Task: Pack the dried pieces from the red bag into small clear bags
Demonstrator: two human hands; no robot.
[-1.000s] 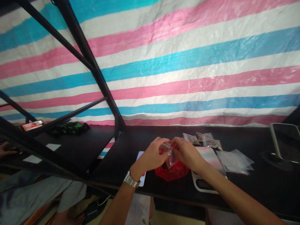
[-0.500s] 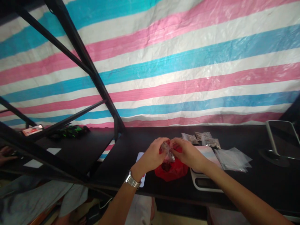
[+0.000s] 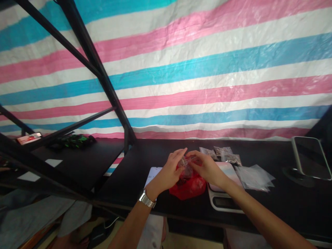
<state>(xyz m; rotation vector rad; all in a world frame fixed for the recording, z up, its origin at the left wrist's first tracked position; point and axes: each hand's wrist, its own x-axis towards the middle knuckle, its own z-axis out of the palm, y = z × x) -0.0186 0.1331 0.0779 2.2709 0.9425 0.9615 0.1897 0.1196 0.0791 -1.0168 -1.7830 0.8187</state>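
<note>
Both my hands meet above the black table. My left hand point(image 3: 166, 171) and my right hand point(image 3: 206, 167) pinch a small clear plastic bag point(image 3: 186, 167) with dark contents. Directly below it lies a crumpled red plastic bag point(image 3: 188, 187). A white phone or card point(image 3: 152, 174) lies partly under my left hand. To the right stand a white digital scale point(image 3: 220, 202) with a pastel-striped pad point(image 3: 225, 176) on it, several small filled packets point(image 3: 223, 153), and a loose pile of empty clear bags point(image 3: 254, 178).
A phone on a black stand point(image 3: 307, 160) sits at the table's right. Black metal frame bars point(image 3: 101, 77) cross the left side, above a lower black shelf point(image 3: 77, 166) holding a green-and-black item point(image 3: 74, 141). A striped tarp point(image 3: 207, 83) hangs behind.
The small clear bag has risen slightly, and my left fingers have spread. The red bag looks more bunched beneath it. The whole view has shifted slightly left and up.
</note>
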